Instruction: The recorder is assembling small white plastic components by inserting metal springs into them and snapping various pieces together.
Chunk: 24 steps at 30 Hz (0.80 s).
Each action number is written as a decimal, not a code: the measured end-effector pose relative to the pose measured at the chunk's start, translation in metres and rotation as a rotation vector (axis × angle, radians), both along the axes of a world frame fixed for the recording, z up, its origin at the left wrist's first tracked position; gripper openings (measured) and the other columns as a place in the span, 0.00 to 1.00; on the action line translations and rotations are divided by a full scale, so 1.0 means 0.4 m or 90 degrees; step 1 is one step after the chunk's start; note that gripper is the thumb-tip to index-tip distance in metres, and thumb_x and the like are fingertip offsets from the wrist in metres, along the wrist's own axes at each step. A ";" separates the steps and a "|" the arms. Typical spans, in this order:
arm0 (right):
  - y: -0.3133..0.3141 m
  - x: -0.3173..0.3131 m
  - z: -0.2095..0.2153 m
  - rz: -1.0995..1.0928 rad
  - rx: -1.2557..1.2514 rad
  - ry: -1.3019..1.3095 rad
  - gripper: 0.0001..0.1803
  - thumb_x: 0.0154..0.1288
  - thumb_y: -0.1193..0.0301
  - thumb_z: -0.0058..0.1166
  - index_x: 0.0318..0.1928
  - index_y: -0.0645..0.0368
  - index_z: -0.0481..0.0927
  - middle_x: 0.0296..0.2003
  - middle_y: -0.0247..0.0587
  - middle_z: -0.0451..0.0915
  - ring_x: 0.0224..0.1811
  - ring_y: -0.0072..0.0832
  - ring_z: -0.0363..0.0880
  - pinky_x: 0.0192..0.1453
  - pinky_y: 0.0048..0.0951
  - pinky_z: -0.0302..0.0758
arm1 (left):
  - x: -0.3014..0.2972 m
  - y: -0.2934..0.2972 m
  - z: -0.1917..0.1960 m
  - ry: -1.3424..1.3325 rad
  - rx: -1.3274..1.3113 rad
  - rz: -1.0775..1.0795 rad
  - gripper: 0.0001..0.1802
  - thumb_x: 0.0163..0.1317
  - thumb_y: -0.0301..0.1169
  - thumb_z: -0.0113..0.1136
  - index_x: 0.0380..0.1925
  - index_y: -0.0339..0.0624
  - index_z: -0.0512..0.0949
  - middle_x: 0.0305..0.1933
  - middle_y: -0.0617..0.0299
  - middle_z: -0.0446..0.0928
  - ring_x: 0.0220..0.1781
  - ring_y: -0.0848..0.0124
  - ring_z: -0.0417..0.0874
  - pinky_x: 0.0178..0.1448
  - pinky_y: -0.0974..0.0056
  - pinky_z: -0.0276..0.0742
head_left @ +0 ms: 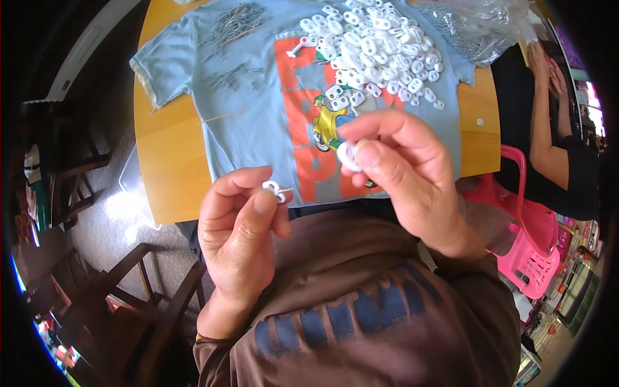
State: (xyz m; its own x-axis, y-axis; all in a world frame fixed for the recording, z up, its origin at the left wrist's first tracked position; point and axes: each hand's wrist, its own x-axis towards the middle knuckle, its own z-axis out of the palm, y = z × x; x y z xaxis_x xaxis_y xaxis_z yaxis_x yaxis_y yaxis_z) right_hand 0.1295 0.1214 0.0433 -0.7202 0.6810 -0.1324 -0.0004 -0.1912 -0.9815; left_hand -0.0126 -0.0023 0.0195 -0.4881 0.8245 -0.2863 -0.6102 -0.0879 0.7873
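My left hand [235, 229] pinches a small white plastic clip [271, 186] between thumb and fingertips, and a thin metal pin [284, 191] sticks out of it to the right. Higher and to the right, my right hand [416, 177] grips a white oval plastic piece [347, 157] between thumb and forefinger. The two held pieces are apart. Both hands are above the near edge of a light blue T-shirt [248, 145] spread on the table. A heap of similar white oval pieces [387, 48] with holes lies beyond my right hand.
Loose metal pins [235, 26] form a pile at the far left of the shirt, with a smaller cluster [229, 79] nearer. A clear plastic bag [487, 29] lies at the far right. Another person's hands [548, 71] are beyond the wooden table's [164, 161] right edge, near a pink chair [532, 226].
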 end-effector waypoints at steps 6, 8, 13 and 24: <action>-0.042 -0.042 -0.014 0.071 -0.093 0.014 0.12 0.67 0.68 0.46 0.44 0.63 0.74 0.33 0.33 0.75 0.30 0.14 0.69 0.36 0.16 0.69 | -0.003 -0.018 0.003 -0.023 0.044 -0.012 0.10 0.60 0.24 0.54 0.41 0.33 0.72 0.32 0.56 0.77 0.24 0.77 0.72 0.30 0.75 0.67; -0.050 -0.052 -0.016 0.072 -0.081 0.021 0.12 0.67 0.68 0.46 0.44 0.63 0.73 0.33 0.33 0.75 0.30 0.14 0.69 0.36 0.16 0.69 | -0.003 -0.025 -0.001 -0.037 0.052 -0.012 0.08 0.60 0.23 0.54 0.39 0.33 0.71 0.33 0.55 0.77 0.24 0.77 0.72 0.30 0.75 0.68; -0.069 -0.067 -0.010 0.045 -0.087 0.053 0.09 0.66 0.74 0.47 0.44 0.65 0.73 0.30 0.29 0.73 0.30 0.12 0.69 0.36 0.14 0.68 | 0.001 -0.030 -0.008 -0.037 0.047 -0.005 0.07 0.60 0.22 0.53 0.39 0.33 0.70 0.31 0.58 0.75 0.25 0.76 0.74 0.31 0.74 0.70; -0.068 -0.074 -0.039 0.009 0.306 0.042 0.07 0.60 0.79 0.51 0.40 0.64 0.75 0.28 0.37 0.75 0.26 0.21 0.73 0.31 0.20 0.69 | 0.002 -0.027 -0.014 -0.045 0.053 -0.002 0.07 0.60 0.21 0.52 0.39 0.33 0.70 0.31 0.59 0.75 0.26 0.76 0.75 0.32 0.73 0.72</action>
State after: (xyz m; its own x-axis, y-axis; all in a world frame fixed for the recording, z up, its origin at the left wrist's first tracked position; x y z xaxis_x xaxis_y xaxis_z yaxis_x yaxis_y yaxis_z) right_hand 0.1001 0.0942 0.0276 -0.7260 0.6439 0.2414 -0.0662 0.2840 -0.9565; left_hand -0.0119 -0.0132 0.0137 -0.4666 0.8481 -0.2510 -0.6648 -0.1491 0.7320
